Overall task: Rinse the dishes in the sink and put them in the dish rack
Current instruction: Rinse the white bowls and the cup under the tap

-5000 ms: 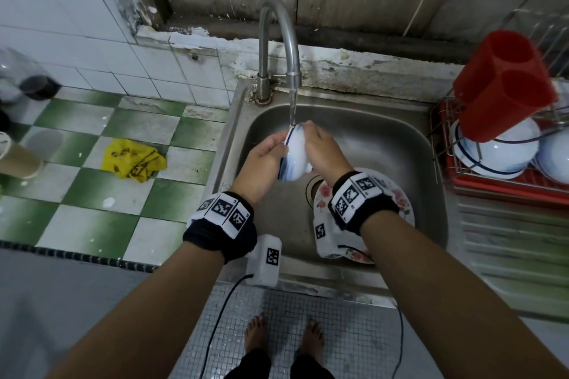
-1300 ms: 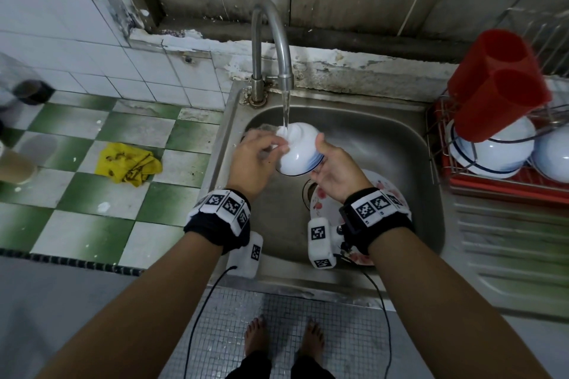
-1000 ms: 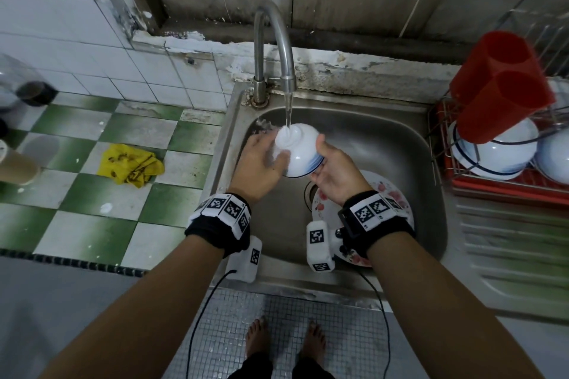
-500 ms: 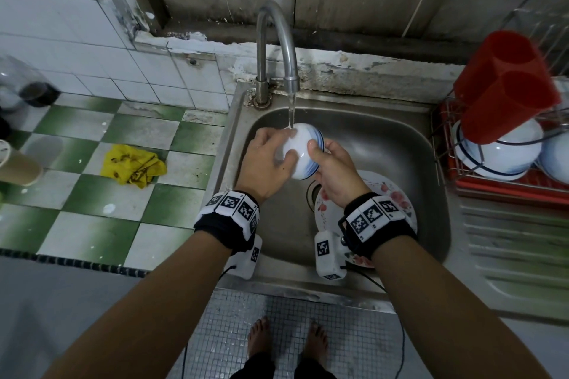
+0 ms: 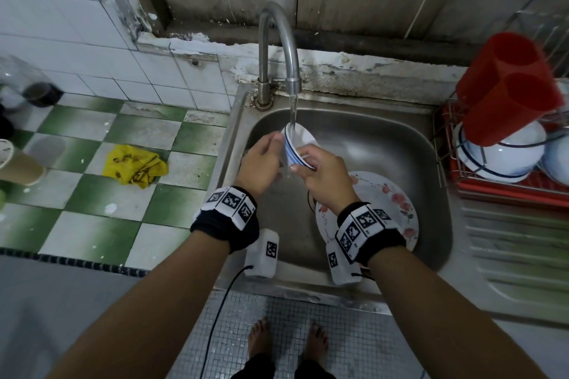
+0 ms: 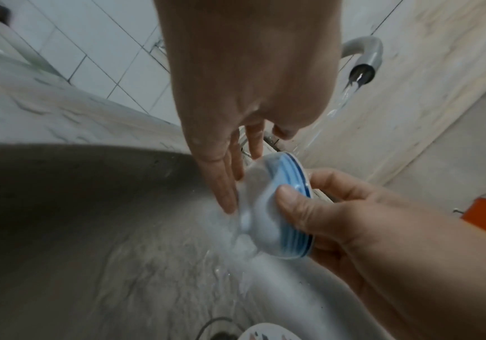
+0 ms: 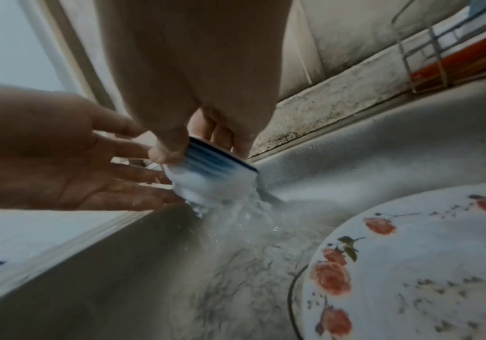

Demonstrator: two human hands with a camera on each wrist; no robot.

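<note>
Right hand [image 5: 320, 175] gripped the tilted bowl [image 5: 297, 144] under the tap stream near the sink's [image 5: 400, 138] back-left corner, left hand [image 5: 261, 166] open, fingers flat against its base; wet bowl could slip onto the flowered plate [image 5: 388, 203] below; rack [image 5: 505, 188] held bowls.

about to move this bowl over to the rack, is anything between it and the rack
Nothing visible blocks the way. The bowl, gripped by the right hand, has open sink to cross. The dish rack already holds two bowls under the red holder, so free space looks tight.
</note>
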